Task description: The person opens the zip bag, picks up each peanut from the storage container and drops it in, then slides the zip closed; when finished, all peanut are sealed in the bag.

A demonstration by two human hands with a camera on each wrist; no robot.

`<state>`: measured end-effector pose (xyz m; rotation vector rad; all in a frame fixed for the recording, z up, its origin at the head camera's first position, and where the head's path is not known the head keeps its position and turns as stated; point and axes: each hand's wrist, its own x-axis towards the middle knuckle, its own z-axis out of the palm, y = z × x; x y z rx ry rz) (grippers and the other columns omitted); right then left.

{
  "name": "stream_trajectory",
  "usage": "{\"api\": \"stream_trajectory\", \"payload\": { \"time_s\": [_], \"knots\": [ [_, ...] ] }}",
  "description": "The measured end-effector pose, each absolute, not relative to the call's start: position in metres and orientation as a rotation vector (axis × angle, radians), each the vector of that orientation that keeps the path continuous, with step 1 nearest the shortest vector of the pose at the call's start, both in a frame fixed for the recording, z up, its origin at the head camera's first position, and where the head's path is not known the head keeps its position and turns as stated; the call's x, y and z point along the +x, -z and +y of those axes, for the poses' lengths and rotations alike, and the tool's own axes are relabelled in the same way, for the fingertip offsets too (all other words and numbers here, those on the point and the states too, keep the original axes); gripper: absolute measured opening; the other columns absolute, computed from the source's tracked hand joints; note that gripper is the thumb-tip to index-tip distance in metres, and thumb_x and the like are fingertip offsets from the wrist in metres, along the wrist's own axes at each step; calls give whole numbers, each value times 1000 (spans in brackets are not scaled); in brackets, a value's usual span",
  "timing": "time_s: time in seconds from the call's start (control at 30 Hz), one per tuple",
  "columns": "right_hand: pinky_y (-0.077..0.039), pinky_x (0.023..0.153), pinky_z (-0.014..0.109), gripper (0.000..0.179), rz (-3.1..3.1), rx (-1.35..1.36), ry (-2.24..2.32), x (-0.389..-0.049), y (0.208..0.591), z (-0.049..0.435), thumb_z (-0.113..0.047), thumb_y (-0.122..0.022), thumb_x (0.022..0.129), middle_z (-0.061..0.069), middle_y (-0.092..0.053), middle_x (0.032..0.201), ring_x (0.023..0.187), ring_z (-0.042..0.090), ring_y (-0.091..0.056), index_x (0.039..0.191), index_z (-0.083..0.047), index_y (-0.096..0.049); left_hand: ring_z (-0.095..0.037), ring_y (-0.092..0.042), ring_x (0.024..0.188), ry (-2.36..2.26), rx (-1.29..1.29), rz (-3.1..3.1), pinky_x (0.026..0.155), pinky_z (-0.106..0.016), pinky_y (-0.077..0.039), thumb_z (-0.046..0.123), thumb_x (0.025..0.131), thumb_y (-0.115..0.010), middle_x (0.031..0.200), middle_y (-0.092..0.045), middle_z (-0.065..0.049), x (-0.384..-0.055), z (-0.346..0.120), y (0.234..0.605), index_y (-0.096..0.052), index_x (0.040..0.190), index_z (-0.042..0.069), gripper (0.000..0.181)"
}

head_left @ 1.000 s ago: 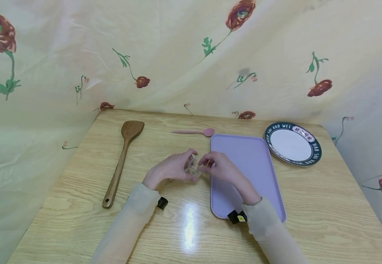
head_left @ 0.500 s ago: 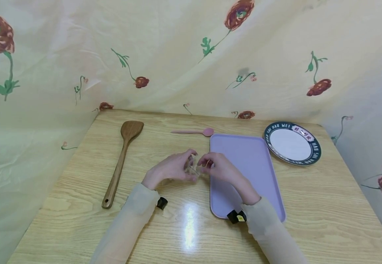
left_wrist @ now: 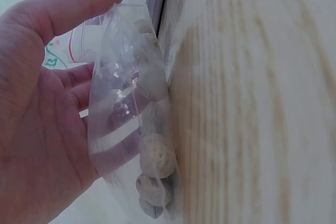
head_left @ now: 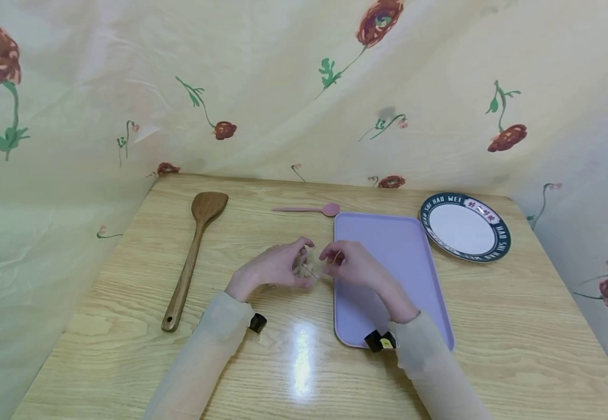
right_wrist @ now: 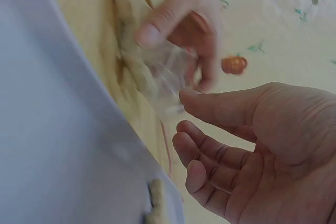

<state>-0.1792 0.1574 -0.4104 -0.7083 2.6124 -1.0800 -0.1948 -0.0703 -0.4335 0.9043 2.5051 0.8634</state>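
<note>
A clear plastic bag (left_wrist: 121, 93) holds several tan, bumpy lumps (left_wrist: 157, 156) that look like unshelled peanuts. My left hand (head_left: 277, 265) grips this bag low over the table, thumb on one side and fingers on the other. Facing it, my right hand (head_left: 353, 262) is above the left edge of the lilac tray (head_left: 387, 245). In the right wrist view, the thumb tip of my right hand (right_wrist: 262, 135) pinches at the bag's near corner, with the index finger mostly hidden behind the thumb. Its other fingers curl loosely below.
A wooden spatula (head_left: 190, 262) lies on the left of the table (head_left: 125, 361). Behind the hands lies a pink spoon (head_left: 304, 209), its bowl close to the tray's corner. A dark-rimmed white plate (head_left: 463, 227) is at the back right. Flowered cloth (head_left: 283, 87) hangs behind.
My right hand has shifted slightly to the right, away from my left hand, which stays where it was with the bag.
</note>
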Motion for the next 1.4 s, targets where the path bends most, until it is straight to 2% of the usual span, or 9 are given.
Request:
{"api": "stream_trajectory", "payload": {
  "time_s": [0.33,0.53,0.8,0.97,1.23,1.4],
  "knots": [
    [-48,67,32,17,2683,-577,1145,-192,402,192,-1,-73,87,8,-65,86,79,24,-59,103,3,-70,-17,-59,96,-840,900,2519,85,-36,-48,38,80,-85,118,-61,-4,-195,-69,433,-37,147,13,86],
    [-48,69,34,19,2710,-451,1093,-200,405,208,-4,-72,88,11,-64,90,84,27,-58,105,3,-69,-16,-57,93,-829,889,2513,84,-34,-48,39,79,-85,110,-60,-1,-195,-69,432,-36,148,13,88],
    [-52,76,40,20,2689,-369,1013,-206,418,217,-2,-70,89,15,-65,95,90,32,-62,108,3,-69,-15,-56,90,-830,894,2498,83,-32,-48,42,77,-86,106,-58,1,-195,-70,433,-36,148,14,91],
    [-50,72,38,22,2678,-339,995,-207,424,216,0,-69,88,15,-63,94,86,30,-59,110,3,-69,-15,-56,90,-831,905,2496,83,-32,-48,43,76,-87,108,-58,1,-195,-71,434,-36,148,14,93],
    [-44,67,33,10,2705,-303,985,-207,427,214,3,-69,87,8,-59,83,78,24,-53,97,1,-70,-15,-56,85,-866,879,2471,79,-32,-48,44,75,-87,102,-58,2,-195,-73,433,-36,148,14,94],
    [-42,68,32,6,2700,-265,960,-207,427,214,0,-69,88,8,-58,82,77,23,-52,94,0,-70,-14,-56,87,-876,868,2466,79,-31,-48,45,75,-87,101,-59,3,-196,-74,433,-37,148,16,93]
  ]
}}
